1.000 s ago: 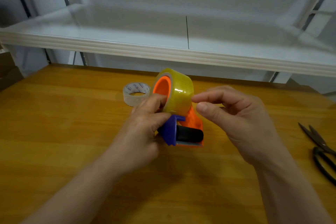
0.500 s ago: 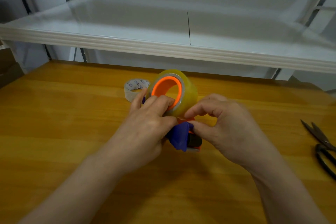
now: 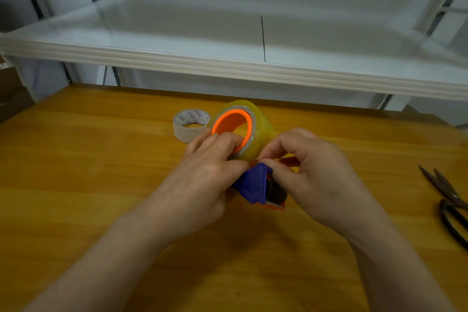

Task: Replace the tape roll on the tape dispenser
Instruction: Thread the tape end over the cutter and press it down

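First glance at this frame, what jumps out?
The yellowish tape roll on its bright orange hub, mounted on the orange-and-blue tape dispenser at the table's centre. The left hand grips the dispenser while the right hand pinches at the roll's lower edge. Behind, to the left, a nearly spent clear roll lies flat on the wooden table; dark scissors sit at the far right edge.

Yellowish tape roll (image 3: 262,132), orange-blue dispenser (image 3: 254,185)
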`<state>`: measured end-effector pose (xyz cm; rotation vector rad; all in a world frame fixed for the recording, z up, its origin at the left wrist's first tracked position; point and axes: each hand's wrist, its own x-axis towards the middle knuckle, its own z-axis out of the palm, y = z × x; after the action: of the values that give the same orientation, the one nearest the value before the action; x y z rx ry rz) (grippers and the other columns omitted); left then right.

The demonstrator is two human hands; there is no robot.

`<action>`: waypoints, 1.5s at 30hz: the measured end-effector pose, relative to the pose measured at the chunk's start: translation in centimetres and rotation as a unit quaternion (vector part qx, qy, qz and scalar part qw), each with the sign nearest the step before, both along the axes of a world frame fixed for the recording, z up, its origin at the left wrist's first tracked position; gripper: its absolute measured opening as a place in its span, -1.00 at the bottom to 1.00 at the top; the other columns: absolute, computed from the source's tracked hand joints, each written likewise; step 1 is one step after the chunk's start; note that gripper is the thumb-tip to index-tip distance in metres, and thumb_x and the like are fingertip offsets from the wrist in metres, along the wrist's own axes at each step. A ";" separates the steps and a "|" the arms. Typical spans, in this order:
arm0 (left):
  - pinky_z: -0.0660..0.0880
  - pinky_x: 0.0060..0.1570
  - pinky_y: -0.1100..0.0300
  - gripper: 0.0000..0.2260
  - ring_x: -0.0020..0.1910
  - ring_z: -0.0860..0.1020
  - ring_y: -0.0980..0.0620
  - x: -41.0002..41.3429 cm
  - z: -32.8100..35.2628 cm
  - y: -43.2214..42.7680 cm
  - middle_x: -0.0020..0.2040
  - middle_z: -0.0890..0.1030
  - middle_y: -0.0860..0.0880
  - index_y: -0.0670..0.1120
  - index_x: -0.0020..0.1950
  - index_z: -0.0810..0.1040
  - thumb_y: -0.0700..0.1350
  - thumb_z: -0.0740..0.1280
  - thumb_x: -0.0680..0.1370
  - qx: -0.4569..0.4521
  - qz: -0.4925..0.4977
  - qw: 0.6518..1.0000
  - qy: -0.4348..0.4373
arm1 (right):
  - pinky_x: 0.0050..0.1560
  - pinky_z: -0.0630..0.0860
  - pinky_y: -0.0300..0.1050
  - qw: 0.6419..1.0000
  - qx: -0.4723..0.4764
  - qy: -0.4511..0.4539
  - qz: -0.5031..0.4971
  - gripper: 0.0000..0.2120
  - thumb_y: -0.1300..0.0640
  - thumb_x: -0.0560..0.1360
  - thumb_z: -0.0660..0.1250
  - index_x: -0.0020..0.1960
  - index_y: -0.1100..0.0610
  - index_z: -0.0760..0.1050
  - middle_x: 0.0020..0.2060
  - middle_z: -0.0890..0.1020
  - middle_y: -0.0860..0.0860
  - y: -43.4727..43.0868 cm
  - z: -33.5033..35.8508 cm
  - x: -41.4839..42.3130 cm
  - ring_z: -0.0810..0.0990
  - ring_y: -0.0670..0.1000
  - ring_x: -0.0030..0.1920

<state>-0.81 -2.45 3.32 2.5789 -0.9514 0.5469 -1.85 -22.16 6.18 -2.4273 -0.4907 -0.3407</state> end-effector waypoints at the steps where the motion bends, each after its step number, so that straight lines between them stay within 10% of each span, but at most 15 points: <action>1: 0.37 0.16 0.02 -0.68 0.04 0.30 0.12 0.0 0.0 0.0 0.06 0.48 -0.03 -0.06 -0.02 0.62 -0.34 0.54 0.32 -0.006 -0.004 1.000 0.012 | -0.14 0.40 -0.39 1.000 0.011 -0.003 0.000 -0.91 0.03 0.52 0.37 -0.14 -0.14 0.52 -0.11 0.55 -0.20 0.0 0.0 0.0 0.53 -0.21 -0.07; 23: 0.53 0.12 -0.07 -0.81 0.18 0.50 -0.02 -0.4 0.1 -0.5 0.13 0.46 0.14 0.21 0.00 0.58 0.00 0.38 0.41 -0.139 -0.045 0.962 0.229 | -0.12 0.61 0.18 0.999 -0.005 -0.045 -0.020 -0.90 -0.11 0.54 0.09 -0.10 -0.14 0.33 -0.07 0.67 -0.01 -0.4 1.0 -0.8 0.64 0.07 -0.03; 28: 0.55 0.11 -0.03 -0.86 0.16 0.54 0.07 -0.2 0.2 -0.3 0.16 0.51 0.14 0.13 -0.08 0.62 -0.09 0.43 0.41 -0.148 -0.060 0.959 0.232 | -0.42 0.48 0.15 0.999 0.007 -0.037 -0.013 -0.90 -0.09 0.56 0.09 -0.09 -0.11 0.31 -0.38 0.55 0.00 -0.5 1.3 -1.1 0.49 0.00 -0.41; 33: 0.53 0.21 0.02 -0.75 0.23 0.50 0.17 -0.3 0.2 -0.3 0.19 0.50 0.19 0.05 0.06 0.67 -0.22 0.49 0.44 -0.159 -0.073 0.957 0.230 | -0.46 0.41 -0.08 0.998 0.043 -0.039 -0.019 -0.89 -0.02 0.61 0.15 -0.09 -0.13 0.31 -0.38 0.56 -0.02 -1.1 1.6 -1.0 0.53 0.01 -0.33; 37: 0.53 0.16 0.04 -0.81 0.19 0.51 0.16 -0.4 0.5 -0.3 0.18 0.49 0.19 0.21 -0.04 0.60 -0.07 0.44 0.44 -0.172 -0.070 0.956 0.226 | -0.02 0.62 0.22 0.998 0.021 -0.056 -0.024 -0.94 -0.08 0.59 0.09 -0.02 -0.13 0.31 -0.09 0.70 0.10 -0.7 1.5 -1.2 0.67 0.11 -0.04; 45: 0.52 0.16 0.00 -0.73 0.18 0.52 0.16 -0.3 0.3 -0.2 0.13 0.49 0.25 0.28 -0.05 0.59 -0.11 0.50 0.45 -0.169 -0.070 0.954 0.237 | 0.56 0.06 0.22 0.994 -0.025 -0.093 -0.047 -0.92 -0.08 0.52 0.24 -0.05 -0.11 0.39 -0.15 0.68 -0.11 -0.4 1.8 -1.3 0.60 -0.09 0.04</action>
<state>-1.08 -2.62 3.64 2.1661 -0.7832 0.0333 -3.11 -22.51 7.94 -2.4848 -0.4711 -0.6048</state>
